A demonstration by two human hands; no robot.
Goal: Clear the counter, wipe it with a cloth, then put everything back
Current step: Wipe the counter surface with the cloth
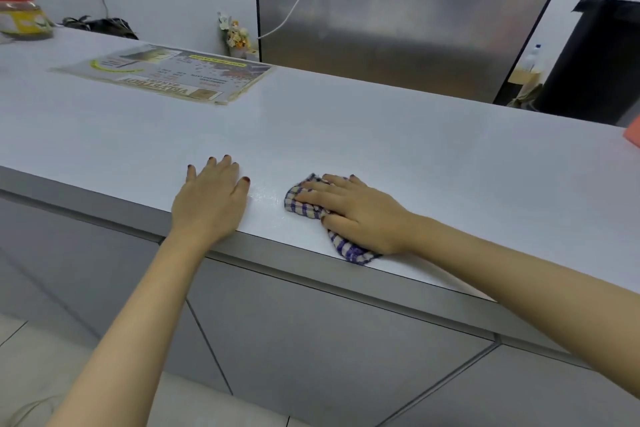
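A white counter [381, 135] runs across the view. My right hand [356, 211] presses flat on a blue-and-cream checked cloth [304, 206] near the counter's front edge; one end of the cloth sticks out under my wrist. My left hand [211, 198] rests flat on the bare counter, fingers straight, a short way left of the cloth. A faint wet patch shines between the two hands.
A laminated menu sheet [166, 74] lies at the back left. A red-lidded jar [22, 12] stands at the far left. Small flowers [235, 35] sit by the steel panel [398, 10]. A black bin [595, 59] and an orange object [632, 133] are at the right.
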